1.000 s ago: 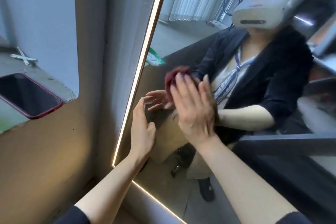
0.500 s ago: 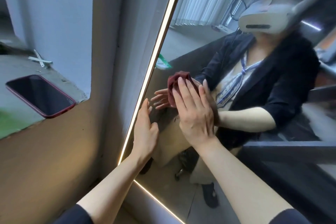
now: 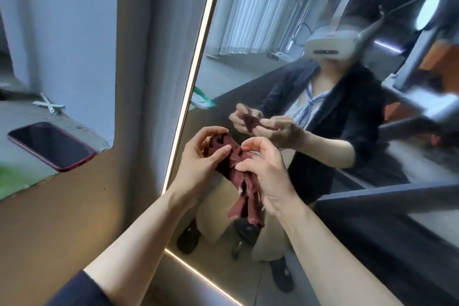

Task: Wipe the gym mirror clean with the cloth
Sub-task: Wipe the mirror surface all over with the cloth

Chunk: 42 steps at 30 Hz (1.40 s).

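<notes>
A dark red cloth hangs crumpled between both my hands, held away from the glass. My left hand grips its upper end with curled fingers. My right hand pinches the cloth's middle, and the loose end dangles below it. The tall mirror with a lit strip along its left and bottom edges stands right in front of me. It reflects a person with a headset holding the same cloth.
A dark phone in a red case lies on a ledge at the left, with a small white crossed piece behind it. A tan wall panel fills the lower left beside the mirror.
My right hand has lifted the cloth off the glass. My left hand has left the mirror and taken hold of the cloth too. Both hands have pulled back toward me.
</notes>
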Available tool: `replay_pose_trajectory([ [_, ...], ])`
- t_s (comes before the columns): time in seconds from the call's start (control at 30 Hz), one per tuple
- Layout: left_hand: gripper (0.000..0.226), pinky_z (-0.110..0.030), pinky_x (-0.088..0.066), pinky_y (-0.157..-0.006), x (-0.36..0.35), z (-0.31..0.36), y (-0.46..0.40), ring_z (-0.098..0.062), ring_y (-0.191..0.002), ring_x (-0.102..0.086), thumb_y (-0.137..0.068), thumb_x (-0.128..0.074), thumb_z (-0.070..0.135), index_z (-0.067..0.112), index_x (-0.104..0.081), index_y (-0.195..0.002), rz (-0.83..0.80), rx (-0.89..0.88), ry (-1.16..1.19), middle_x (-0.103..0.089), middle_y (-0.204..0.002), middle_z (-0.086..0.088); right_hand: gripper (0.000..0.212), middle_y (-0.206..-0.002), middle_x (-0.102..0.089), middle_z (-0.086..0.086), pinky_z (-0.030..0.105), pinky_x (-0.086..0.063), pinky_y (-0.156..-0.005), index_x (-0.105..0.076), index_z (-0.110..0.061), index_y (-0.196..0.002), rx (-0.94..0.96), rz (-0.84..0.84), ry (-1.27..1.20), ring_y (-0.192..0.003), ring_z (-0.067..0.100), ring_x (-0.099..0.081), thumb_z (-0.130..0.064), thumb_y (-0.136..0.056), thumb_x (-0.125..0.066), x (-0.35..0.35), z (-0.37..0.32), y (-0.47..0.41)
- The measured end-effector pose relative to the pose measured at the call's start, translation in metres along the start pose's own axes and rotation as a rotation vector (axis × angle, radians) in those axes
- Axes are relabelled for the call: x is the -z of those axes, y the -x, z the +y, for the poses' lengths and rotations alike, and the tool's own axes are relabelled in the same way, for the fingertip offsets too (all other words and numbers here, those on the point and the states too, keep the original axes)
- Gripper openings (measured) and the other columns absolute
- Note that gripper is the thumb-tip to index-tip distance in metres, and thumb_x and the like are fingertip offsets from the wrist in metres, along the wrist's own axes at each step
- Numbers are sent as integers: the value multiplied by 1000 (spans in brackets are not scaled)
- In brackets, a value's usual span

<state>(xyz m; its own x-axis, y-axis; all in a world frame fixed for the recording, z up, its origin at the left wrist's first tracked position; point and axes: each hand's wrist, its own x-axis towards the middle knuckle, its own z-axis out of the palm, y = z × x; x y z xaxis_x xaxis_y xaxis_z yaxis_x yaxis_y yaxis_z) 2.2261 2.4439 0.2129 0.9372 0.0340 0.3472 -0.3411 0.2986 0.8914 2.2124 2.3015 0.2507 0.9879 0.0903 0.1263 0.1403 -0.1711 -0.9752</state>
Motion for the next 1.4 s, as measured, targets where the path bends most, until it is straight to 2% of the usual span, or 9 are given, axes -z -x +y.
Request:
replay_pose_trajectory([
  [0.27,26,-26,-55,-73,-76,8,10,-19,-93,-67,-92,-60,-10,11,-62,-108,-172,21,125,-69,-102,-9,55,-119,-73,2,50,-43,-111,-64,-24,-130,-207,124,-96,-117,24,-66,-49,-82,-75,70,10,74],
  [0.43,43,-29,-55,-80,-141,8,30,-14,-101,-65,-88,-51,-22,13,-57,-112,-429,-37,66,-68,-104,-1,49,-122,-68,23,47,-51,-98,-64,-6,-127,-90,425,-574,-112,39,-66,-20,-80,-68,112,3,124],
  [0.63,43,-31,-45,-105,-199,8,56,-11,-116,-58,-83,-74,5,14,-58,-122,-508,-423,-357,-63,-123,2,30,-117,-70,21,44,-59,-77,-61,-13,-122,50,812,-802,-97,32,-72,-9,-92,-64,127,-13,153],
  [0.8,44,-26,-41,-105,-193,7,58,-7,-119,-52,-85,-73,5,17,-59,-125,-330,-440,-441,-58,-126,5,18,-117,-63,2,42,-57,-86,-51,-31,-110,264,1491,-478,-99,22,-67,-26,-98,-62,148,-27,153],
  [0.97,46,-25,-37,-106,-174,-3,50,-11,-124,-50,-85,-69,2,13,-59,-128,-261,-446,-521,-56,-129,3,45,-166,-19,2,7,-18,-113,-38,-24,-154,415,1369,274,-151,15,-20,-30,-109,-36,168,-14,105],
  [1.03,49,-30,-39,-109,-163,-8,44,-16,-129,-48,-82,-70,-1,11,-59,-128,-244,-488,-582,-55,-133,0,46,-168,-8,9,30,-6,-125,-43,-25,-151,398,1243,663,-155,28,-4,-33,-105,-38,175,9,76],
  [1.17,61,-46,-37,-115,-130,-16,25,-22,-140,-41,-77,-74,-3,10,-58,-135,-214,-546,-719,-50,-146,-4,46,-162,-23,22,64,-18,-118,-49,-24,-147,444,1380,1141,-150,45,-12,-40,-105,-42,211,40,52],
  [1.3,84,-50,-33,-116,-104,-24,0,-24,-146,-31,-70,-79,-7,8,-47,-146,-123,-530,-813,-39,-156,-9,46,-157,-25,34,55,-14,-123,-52,-10,-146,497,1625,944,-146,56,-17,-34,-106,-48,207,19,28],
  [1.4,97,-58,-37,-112,-97,-33,-13,-31,-147,-29,-67,-79,-7,7,-35,-153,-132,-534,-852,-26,-162,-10,46,-156,-26,33,59,-19,-121,-49,-2,-146,603,1507,1041,-146,54,-20,-24,-106,-48,156,-4,-11],
])
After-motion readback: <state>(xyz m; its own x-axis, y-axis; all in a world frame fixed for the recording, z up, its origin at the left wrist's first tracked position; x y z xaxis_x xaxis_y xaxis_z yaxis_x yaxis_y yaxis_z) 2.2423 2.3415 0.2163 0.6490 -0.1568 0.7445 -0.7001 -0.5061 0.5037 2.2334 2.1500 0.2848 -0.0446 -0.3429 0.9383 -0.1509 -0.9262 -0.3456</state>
